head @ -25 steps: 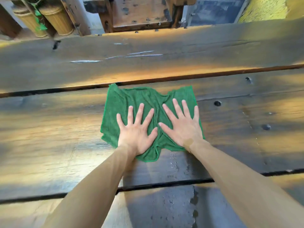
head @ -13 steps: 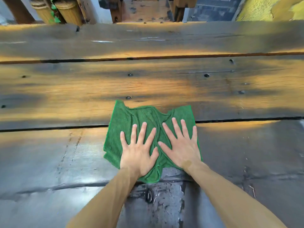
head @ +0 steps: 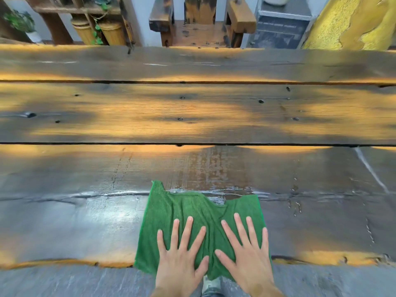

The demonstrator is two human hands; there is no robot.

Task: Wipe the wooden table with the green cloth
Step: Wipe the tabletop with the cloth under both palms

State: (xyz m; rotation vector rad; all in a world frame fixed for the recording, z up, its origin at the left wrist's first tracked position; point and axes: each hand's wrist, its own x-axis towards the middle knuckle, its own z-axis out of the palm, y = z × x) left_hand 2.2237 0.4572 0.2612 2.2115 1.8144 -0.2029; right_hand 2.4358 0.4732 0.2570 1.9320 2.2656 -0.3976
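Note:
The green cloth (head: 192, 213) lies flat at the near edge of the wooden table (head: 192, 116), its lower hem hanging slightly over the edge. My left hand (head: 182, 258) presses on the cloth's left half with fingers spread straight. My right hand (head: 246, 254) presses on its right half, fingers also spread. A wet, shiny streak runs on the planks beyond the cloth.
A wooden chair (head: 201, 24) stands behind the table's far edge. Woven baskets (head: 98, 32) with ivy and a shelf leg sit at the back left. A yellow textured panel (head: 351, 22) leans at the back right. Grey floor (head: 64, 281) shows below the near edge.
Both hands have dragged the cloth toward me from the middle planks to the table's near edge, leaving a wet trail behind it.

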